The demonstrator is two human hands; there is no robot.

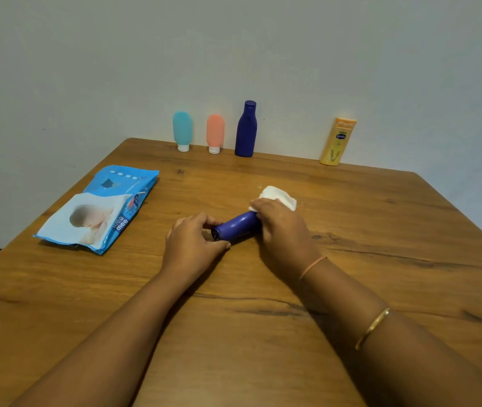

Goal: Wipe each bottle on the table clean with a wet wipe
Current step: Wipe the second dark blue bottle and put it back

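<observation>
Now the small blue bottle (238, 228) lies on its side in the middle of the counter (381, 230). The left hand (194, 237) holds its near end with curled fingers. The right hand (281, 223) presses a white wet wipe (279, 196) on its far end. Four more bottles stand by the wall (234, 48). A blue wipe pack (101, 208) lies on the left.

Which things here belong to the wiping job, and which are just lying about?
Job: small dark-blue plastic bottle lying on its side, white wet wipe, blue wipes pack, teal tube bottle, coral tube bottle, tall dark-blue bottle, yellow lotion bottle.
Not job: gold bangle, pink wrist thread, wooden table.
</observation>
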